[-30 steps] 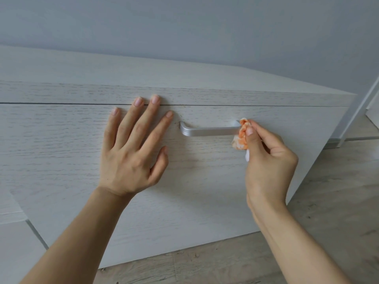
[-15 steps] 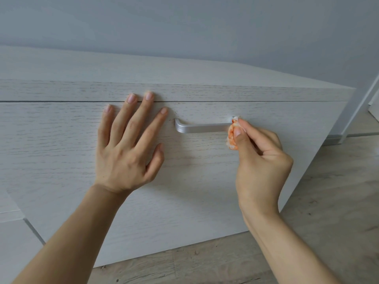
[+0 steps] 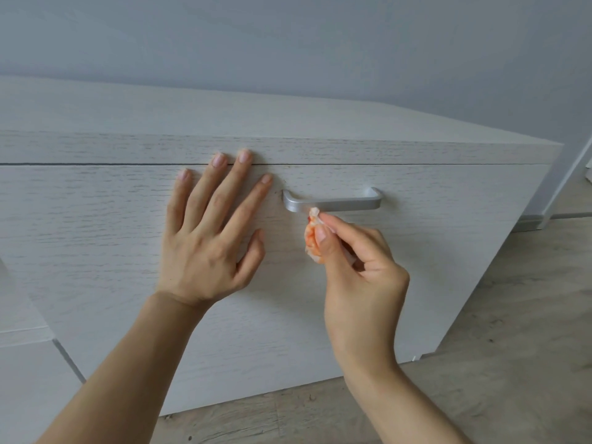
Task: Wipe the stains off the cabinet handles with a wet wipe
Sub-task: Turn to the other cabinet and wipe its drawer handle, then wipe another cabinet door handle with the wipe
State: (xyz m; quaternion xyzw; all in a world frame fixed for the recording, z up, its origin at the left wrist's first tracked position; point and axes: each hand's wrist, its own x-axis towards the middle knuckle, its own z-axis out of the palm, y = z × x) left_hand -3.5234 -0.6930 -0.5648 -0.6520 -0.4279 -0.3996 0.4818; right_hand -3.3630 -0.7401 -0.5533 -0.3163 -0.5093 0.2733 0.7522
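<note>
Head view: wipe (image 3: 311, 240) is a small bunched wad, white with orange staining, pinched between thumb and fingertips of right hand (image 3: 362, 270); its top tip touches the lower edge of handle (image 3: 333, 203) near the left end. Grip is tight and narrow, other fingers curled in behind. Wipe looks soft, light, limp and damp, so it has no stiffness of its own; holding it wadded and close to the working tip, as here, should give enough push. Loose tail would just flop. Handle is a silver metal bar, rigid, fixed at both ends to the cabinet (image 3: 416, 267) front, smooth, likely slick once wet; visible top and front look clean, underside can't be seen. Orange on the wipe suggests stain is coming off, probably mid-wipe along the bottom edge. Left hand (image 3: 208, 238) lies flat on the front just left of the handle, fingers straight and spread, holding nothing, tips reaching the seam below the top panel, likely bracing. Wood-look floor (image 3: 512, 363) lower right, grey wall (image 3: 320, 43) behind.
</note>
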